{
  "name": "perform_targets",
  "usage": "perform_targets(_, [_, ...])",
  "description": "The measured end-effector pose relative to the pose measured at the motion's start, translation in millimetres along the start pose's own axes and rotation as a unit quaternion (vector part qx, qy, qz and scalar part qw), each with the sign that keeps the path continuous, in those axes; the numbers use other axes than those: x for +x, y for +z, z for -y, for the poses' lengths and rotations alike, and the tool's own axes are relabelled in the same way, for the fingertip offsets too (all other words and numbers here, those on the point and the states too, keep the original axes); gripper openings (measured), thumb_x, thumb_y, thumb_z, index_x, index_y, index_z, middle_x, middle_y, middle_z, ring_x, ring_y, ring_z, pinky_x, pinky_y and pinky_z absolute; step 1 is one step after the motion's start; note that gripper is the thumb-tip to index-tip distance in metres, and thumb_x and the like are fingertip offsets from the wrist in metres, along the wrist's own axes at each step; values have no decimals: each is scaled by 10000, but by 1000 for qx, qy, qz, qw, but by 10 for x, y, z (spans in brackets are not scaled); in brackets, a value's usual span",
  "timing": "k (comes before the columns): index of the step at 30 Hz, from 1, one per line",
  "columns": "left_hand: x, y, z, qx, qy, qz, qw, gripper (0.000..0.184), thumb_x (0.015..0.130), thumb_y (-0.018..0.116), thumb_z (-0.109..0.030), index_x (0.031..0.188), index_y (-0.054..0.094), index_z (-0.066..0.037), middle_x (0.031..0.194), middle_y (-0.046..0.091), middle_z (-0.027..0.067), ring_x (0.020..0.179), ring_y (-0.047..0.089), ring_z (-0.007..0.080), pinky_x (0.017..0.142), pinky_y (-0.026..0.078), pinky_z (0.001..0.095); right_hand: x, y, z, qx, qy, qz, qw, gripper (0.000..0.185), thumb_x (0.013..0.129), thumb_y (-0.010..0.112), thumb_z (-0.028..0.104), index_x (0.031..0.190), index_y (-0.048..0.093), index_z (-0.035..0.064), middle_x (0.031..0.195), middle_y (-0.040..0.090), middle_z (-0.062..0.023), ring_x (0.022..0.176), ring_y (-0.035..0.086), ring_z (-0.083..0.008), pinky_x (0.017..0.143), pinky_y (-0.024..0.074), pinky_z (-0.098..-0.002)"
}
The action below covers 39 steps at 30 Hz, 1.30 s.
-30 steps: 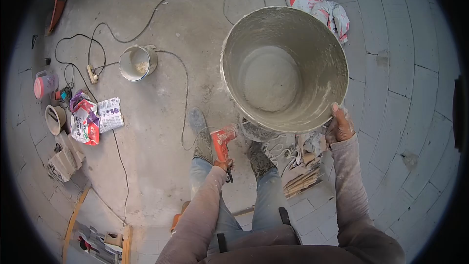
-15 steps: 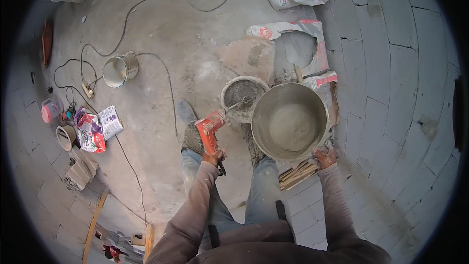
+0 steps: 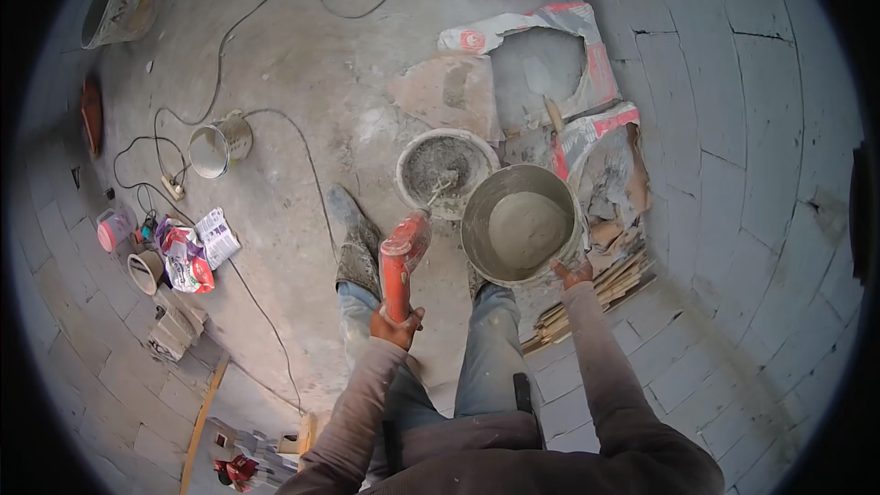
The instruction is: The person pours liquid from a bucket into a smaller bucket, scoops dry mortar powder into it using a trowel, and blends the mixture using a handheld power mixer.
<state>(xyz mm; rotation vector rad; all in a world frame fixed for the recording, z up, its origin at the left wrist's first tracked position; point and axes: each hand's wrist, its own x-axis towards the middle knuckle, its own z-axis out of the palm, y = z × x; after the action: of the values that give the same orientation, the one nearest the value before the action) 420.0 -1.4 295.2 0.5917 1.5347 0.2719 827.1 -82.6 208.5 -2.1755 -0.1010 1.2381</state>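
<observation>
Red drill (image 3: 401,261) and grey bucket (image 3: 509,181) sharing the near side of the round tub (image 3: 446,133)

The left grip (image 3: 397,325) is wrapping round the drill's handle, its fingers pressing closed on it, near side of the tub and a little to its left; the drill's shaft (image 3: 442,187) is crossing the tub's near rim and reaching into the dark grey material inside; the right grip (image 3: 574,273) is pinching the bucket's rim, to the right of the tub and nearer the person; the bucket is overlapping the tub's near right edge in this view, though whether the two are touching is not showing; pale grey mix (image 3: 529,227) is lying inside the bucket, whose mouth is facing up towards the camera; a muddy left boot (image 3: 358,257) is standing to the near left of the tub; a torn bag (image 3: 600,73) is lying beyond the tub and to its right; wooden strips (image 3: 600,298) are lying to the tub's near right, just past the bucket; a smaller pail (image 3: 236,136) is standing well to the left of the tub; a dark cable (image 3: 312,165) is running along the floor (image 3: 302,330) between that pail and the tub; a colourful packet (image 3: 183,257) is lying further off, to the tub's near left
</observation>
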Motion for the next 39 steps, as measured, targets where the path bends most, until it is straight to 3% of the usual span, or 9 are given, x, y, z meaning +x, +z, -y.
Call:
perform_targets(2, [7, 57, 0, 25, 17, -12, 999, 239, 769, 736, -124, 851, 538, -18, 648, 590, 43, 537, 570, 151, 530, 474, 302, -287, 192, 494, -8, 39, -3, 999, 807, 633, 860, 117, 1283, 416, -59, 1234, 534, -164, 1080, 540, -277, 927, 463, -350])
perform_targets(9, [361, 254, 125, 90, 41, 15, 995, 281, 755, 741, -125, 924, 535, -36, 681, 593, 40, 590, 569, 161, 578, 471, 303, 2, 167, 59, -239, -73, -79, 965, 1015, 547, 913, 306, 1305, 386, -114, 1255, 527, -204, 1167, 501, -290, 994, 413, -356])
perform_targets(12, [440, 347, 62, 111, 82, 0, 990, 274, 772, 729, -110, 919, 513, -28, 647, 566, 31, 560, 581, 133, 528, 484, 293, 16, 219, 135, -250, -82, -38, 964, 1057, 537, 915, 311, 1322, 359, -129, 1262, 524, -223, 1174, 499, -304, 1007, 401, -354])
perform_targets(15, [466, 350, -4, 69, 22, 8, 997, 281, 771, 730, -110, 927, 512, -27, 649, 571, 36, 554, 584, 141, 537, 489, 296, 19, 287, 196, -233, -114, -30, 965, 1038, 537, 914, 304, 1316, 372, -116, 1250, 534, -223, 1169, 504, -312, 998, 409, -354])
perform_targets(21, [496, 360, 183, 102, 5, -2, 995, 312, 746, 748, -162, 959, 558, -35, 719, 622, 75, 653, 608, 208, 655, 488, 326, -54, 374, 430, -254, -71, 18, 965, 1032, 536, 915, 312, 1317, 376, -93, 1244, 536, -217, 1175, 498, -326, 999, 409, -359])
perform_targets(24, [489, 371, 290, 89, 18, -6, 996, 329, 740, 752, -186, 969, 567, -37, 757, 633, 95, 688, 614, 240, 688, 490, 336, -45, 422, 411, -361, -164, -41, 917, 1064, 528, 915, 344, 1323, 364, -100, 1274, 511, -230, 1201, 474, -335, 1021, 387, -364])
perform_targets(33, [565, 383, 494, 31, 1, -1, 1000, 345, 733, 758, -183, 985, 573, -38, 787, 641, 117, 716, 629, 264, 701, 492, 343, -200, 699, 715, -405, -61, -57, 911, 1178, 508, 912, 418, 1362, 298, -113, 1320, 459, -264, 1242, 438, -343, 1046, 374, -376])
perform_targets(36, [556, 368, 397, 60, -4, -6, 998, 352, 731, 760, -183, 991, 572, -38, 782, 642, 118, 711, 631, 264, 699, 494, 342, -344, 852, 906, -283, 8, -32, 959, 1164, 512, 919, 381, 1370, 296, -98, 1318, 462, -255, 1235, 443, -338, 1026, 397, -376])
perform_targets(39, [555, 350, 347, 58, -2, -5, 998, 362, 729, 763, -191, 996, 572, -41, 780, 644, 122, 715, 635, 272, 698, 495, 343, -303, 859, 793, -362, -69, -64, 927, 1138, 520, 923, 347, 1375, 302, -76, 1308, 471, -243, 1221, 453, -336, 1011, 411, -384])
